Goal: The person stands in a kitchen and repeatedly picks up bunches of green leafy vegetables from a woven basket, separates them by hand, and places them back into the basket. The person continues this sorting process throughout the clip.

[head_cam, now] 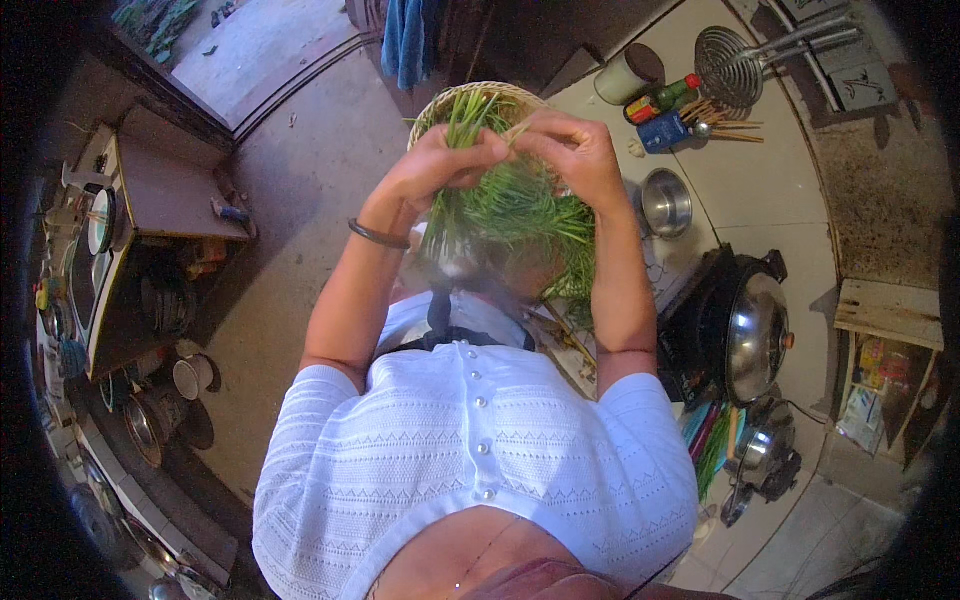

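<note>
My left hand [450, 159] is closed around a bunch of thin green stalks [466, 124], whose leafy ends hang below the fist. Close beside it, my right hand [571, 154] pinches a few thin pale strands [517, 133] between thumb and fingers. Both hands are over a woven basket [436, 105] with a pale rim. More feathery greens [517, 202] lie beneath the hands, and some spread down towards my right forearm [622, 270]. The greens and my hands hide much of the basket's inside.
On the counter at right are a metal bowl [666, 204], a green bottle [676, 93], a blue chopstick holder [662, 133] and a round skimmer [726, 69]. A lidded wok [759, 337] stands nearer. A wooden cabinet [176, 184] is at left, near a doorway.
</note>
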The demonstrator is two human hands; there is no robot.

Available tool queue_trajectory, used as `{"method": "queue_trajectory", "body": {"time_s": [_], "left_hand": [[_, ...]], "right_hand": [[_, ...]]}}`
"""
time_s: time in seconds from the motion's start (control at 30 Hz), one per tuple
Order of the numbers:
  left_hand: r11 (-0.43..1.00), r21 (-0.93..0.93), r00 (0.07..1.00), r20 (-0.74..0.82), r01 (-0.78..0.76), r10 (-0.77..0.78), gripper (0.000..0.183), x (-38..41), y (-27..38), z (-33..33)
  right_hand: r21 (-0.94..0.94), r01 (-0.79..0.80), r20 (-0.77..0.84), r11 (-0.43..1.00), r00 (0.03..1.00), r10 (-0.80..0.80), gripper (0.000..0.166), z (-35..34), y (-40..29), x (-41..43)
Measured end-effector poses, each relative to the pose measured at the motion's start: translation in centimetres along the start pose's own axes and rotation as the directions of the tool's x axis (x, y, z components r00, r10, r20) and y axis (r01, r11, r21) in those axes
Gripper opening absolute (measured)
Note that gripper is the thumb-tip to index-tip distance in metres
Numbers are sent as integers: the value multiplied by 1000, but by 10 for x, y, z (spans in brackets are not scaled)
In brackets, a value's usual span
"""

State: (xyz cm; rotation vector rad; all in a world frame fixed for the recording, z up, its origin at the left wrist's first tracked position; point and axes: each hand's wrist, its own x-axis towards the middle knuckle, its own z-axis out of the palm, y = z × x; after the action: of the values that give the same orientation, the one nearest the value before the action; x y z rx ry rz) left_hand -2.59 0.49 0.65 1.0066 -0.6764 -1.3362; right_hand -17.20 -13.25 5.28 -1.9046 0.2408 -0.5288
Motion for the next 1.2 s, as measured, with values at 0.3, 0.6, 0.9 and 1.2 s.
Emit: {"method": "queue_trajectory", "body": {"time_s": [0.3, 0.6, 0.9, 1.2], "left_hand": [[998, 55, 1000, -16, 20, -19, 17, -8, 5, -6], [975, 174, 959, -224, -136, 174, 15, -19, 30, -1], [837, 419, 764, -387, -354, 516, 16, -24, 45, -5], [659, 446, 388, -557, -606, 734, 21, -85, 67, -59]], "right_hand": [[-255, 56, -306, 965, 942, -136, 13, -6, -7, 2], [-762, -55, -261, 646, 938, -228, 34, -13, 48, 4], [3, -252, 436, 968, 871, 226, 27, 29, 34, -3], [-792, -282, 12, 542, 880, 475, 25, -8, 98, -15]]}}
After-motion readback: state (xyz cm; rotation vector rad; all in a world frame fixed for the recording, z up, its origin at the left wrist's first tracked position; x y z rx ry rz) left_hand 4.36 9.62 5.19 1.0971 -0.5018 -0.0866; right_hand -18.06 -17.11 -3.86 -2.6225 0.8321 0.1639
